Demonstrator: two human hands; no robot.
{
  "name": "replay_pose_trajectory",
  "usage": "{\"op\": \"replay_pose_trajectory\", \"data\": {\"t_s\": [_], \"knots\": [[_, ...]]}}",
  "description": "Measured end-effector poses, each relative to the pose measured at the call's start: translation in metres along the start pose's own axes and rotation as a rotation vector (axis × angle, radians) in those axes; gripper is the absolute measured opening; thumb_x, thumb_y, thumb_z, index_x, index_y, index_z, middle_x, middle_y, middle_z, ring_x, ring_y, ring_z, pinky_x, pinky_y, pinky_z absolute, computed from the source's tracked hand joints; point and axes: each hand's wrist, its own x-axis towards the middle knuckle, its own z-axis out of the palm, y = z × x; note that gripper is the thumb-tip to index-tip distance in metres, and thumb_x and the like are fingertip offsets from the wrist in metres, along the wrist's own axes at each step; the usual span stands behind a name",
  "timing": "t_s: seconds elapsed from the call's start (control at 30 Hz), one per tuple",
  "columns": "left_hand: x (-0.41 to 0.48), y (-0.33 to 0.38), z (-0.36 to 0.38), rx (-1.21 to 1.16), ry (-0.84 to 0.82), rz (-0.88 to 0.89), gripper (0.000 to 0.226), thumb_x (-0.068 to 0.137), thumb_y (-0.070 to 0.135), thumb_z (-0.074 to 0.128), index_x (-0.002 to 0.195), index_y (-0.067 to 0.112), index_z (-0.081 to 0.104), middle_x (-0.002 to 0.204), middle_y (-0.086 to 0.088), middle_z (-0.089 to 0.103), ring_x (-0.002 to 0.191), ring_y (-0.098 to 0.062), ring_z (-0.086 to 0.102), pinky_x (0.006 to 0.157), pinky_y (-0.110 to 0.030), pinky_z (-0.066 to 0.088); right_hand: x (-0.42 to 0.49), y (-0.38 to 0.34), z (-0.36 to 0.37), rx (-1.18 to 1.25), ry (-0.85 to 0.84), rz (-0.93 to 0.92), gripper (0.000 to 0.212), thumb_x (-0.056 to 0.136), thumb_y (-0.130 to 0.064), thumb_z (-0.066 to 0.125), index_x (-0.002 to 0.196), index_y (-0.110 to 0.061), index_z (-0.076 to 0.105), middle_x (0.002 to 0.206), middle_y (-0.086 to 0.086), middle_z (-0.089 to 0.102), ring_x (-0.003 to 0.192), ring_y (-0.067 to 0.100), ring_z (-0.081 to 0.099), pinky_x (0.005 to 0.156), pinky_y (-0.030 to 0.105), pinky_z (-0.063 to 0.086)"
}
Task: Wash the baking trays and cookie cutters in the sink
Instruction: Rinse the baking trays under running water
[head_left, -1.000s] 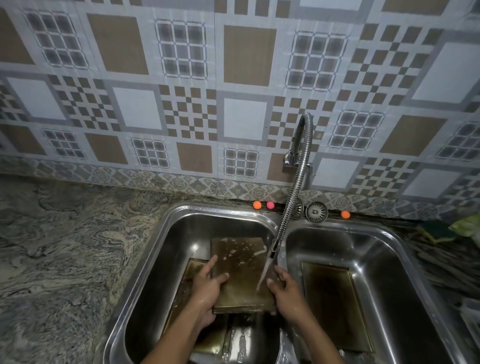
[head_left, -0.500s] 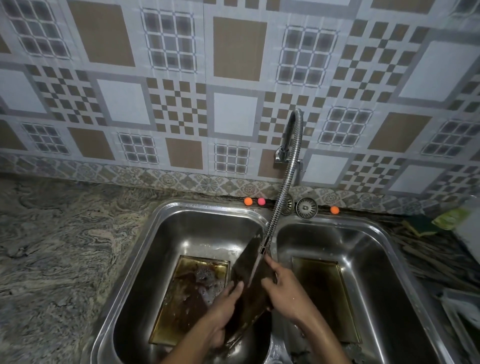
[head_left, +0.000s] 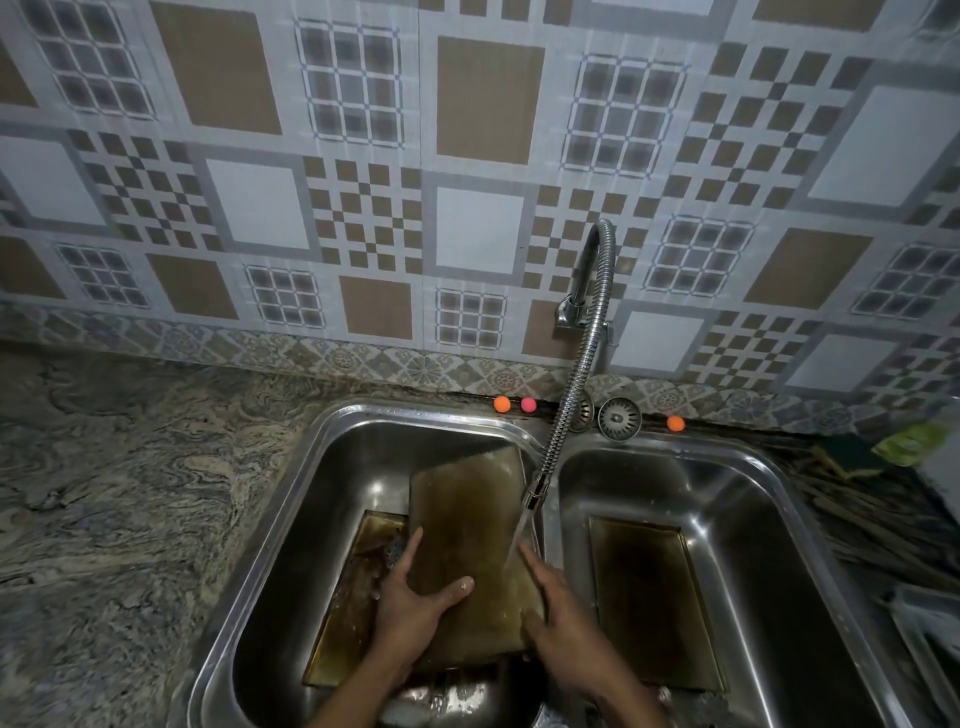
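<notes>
Lower centre: left hand (head_left: 415, 605) and right hand (head_left: 563, 610) grasp a baking tray (head_left: 467, 525) under the tap (head_left: 535, 491), rinsing; turning it over likely follows.

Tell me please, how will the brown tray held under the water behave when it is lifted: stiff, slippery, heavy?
The baking tray looks flat and unbent, gripped only at its near end, so probably stiff. Water from the faucet runs over it, so likely slippery. The left hand and right hand both hold it, perhaps for control more than weight.
</notes>
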Motion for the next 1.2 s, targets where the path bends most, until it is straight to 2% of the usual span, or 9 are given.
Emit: {"op": "replay_pose_trajectory", "data": {"t_s": [0.1, 0.2, 0.33, 0.47, 0.63, 0.87, 0.97, 1.07, 1.2], "knots": [[0.009, -0.010, -0.020, 0.166, -0.030, -0.053, 0.112, 0.041, 0.034, 0.099, 0.141, 0.030, 0.048, 0.126, 0.001, 0.062, 0.109, -0.013, 0.062, 0.078, -0.018, 0.053, -0.007, 0.001, 0.013, 0.053, -0.107, 0.117, 0.078, 0.095, -0.013, 0.053, 0.149, -0.046, 0.007, 0.135, -0.016, 0.047, 0.101, 0.004, 0.063, 0.079, 0.014, 0.052], [0.012, -0.009, -0.039, 0.317, -0.164, -0.227, 0.143, 0.017, 0.054, 0.096, 0.146, 0.027, 0.040, 0.143, -0.001, 0.051, 0.120, -0.020, 0.057, 0.093, -0.034, 0.055, -0.009, 0.001, 0.028, 0.153, -0.154, 0.268, 0.070, 0.092, -0.019, 0.057, 0.149, -0.039, 0.022, 0.110, -0.001, 0.068, 0.064, 0.021, 0.067, 0.059, 0.032, 0.055], [0.011, -0.005, -0.054, 0.363, -0.262, -0.336, 0.155, 0.015, 0.053, 0.096, 0.152, 0.020, 0.031, 0.146, -0.001, 0.050, 0.118, -0.021, 0.059, 0.094, -0.037, 0.055, -0.007, 0.001, 0.039, 0.204, -0.171, 0.363, 0.059, 0.093, -0.023, 0.056, 0.147, -0.029, 0.033, 0.105, 0.010, 0.069, 0.054, 0.018, 0.059, 0.049, 0.029, 0.047], [0.008, 0.000, -0.059, 0.521, -0.186, -0.262, 0.128, 0.041, 0.046, 0.096, 0.149, 0.015, 0.036, 0.139, -0.005, 0.055, 0.112, -0.017, 0.058, 0.092, -0.025, 0.050, -0.006, 0.003, 0.054, 0.169, -0.192, 0.376, 0.057, 0.090, -0.023, 0.055, 0.144, -0.033, 0.040, 0.108, -0.004, 0.069, 0.071, 0.019, 0.071, 0.059, 0.030, 0.057], [0.009, 0.012, -0.065, 0.746, -0.138, -0.183, 0.129, 0.039, 0.056, 0.092, 0.150, 0.024, 0.035, 0.143, 0.000, 0.054, 0.126, -0.018, 0.054, 0.106, -0.035, 0.045, -0.012, -0.003, 0.066, 0.160, -0.198, 0.329, 0.045, 0.090, -0.020, 0.059, 0.131, -0.035, 0.047, 0.101, -0.021, 0.058, 0.090, 0.000, 0.063, 0.080, 0.011, 0.051], [-0.008, 0.014, -0.035, 0.047, -0.233, -0.159, 0.080, 0.065, 0.013, 0.089, 0.134, 0.034, 0.055, 0.125, -0.003, 0.066, 0.103, -0.018, 0.070, 0.082, -0.031, 0.058, -0.007, -0.007, 0.041, -0.223, 0.230, 0.123, 0.056, 0.097, -0.034, 0.049, 0.149, -0.027, 0.030, 0.138, 0.005, 0.041, 0.120, 0.017, 0.052, 0.099, 0.024, 0.041], [-0.009, 0.011, -0.024, -0.187, -0.256, -0.279, 0.067, 0.080, 0.001, 0.074, 0.135, 0.032, 0.055, 0.115, -0.015, 0.071, 0.100, -0.033, 0.071, 0.079, -0.046, 0.059, 0.001, -0.007, 0.027, -0.522, 0.141, 0.107, 0.057, 0.100, -0.040, 0.036, 0.152, -0.026, 0.018, 0.151, 0.011, 0.025, 0.134, 0.027, 0.039, 0.107, 0.038, 0.040], [-0.008, 0.004, -0.019, -0.304, -0.280, -0.321, 0.069, 0.081, -0.004, 0.069, 0.138, 0.032, 0.052, 0.115, -0.020, 0.070, 0.105, -0.040, 0.068, 0.086, -0.054, 0.056, 0.011, -0.007, 0.016, -0.811, -0.010, 0.101, 0.062, 0.101, -0.043, 0.025, 0.154, -0.015, 0.012, 0.162, 0.013, 0.000, 0.150, 0.031, 0.004, 0.121, 0.047, 0.013], [-0.011, 0.005, -0.020, -0.295, -0.317, -0.281, 0.069, 0.082, -0.006, 0.068, 0.138, 0.031, 0.051, 0.112, -0.020, 0.071, 0.104, -0.039, 0.068, 0.084, -0.050, 0.058, 0.044, -0.014, 0.002, -0.825, -0.089, 0.113, 0.072, 0.099, -0.056, 0.022, 0.156, -0.015, 0.006, 0.163, 0.010, -0.009, 0.150, 0.027, -0.008, 0.121, 0.048, -0.003]]}}
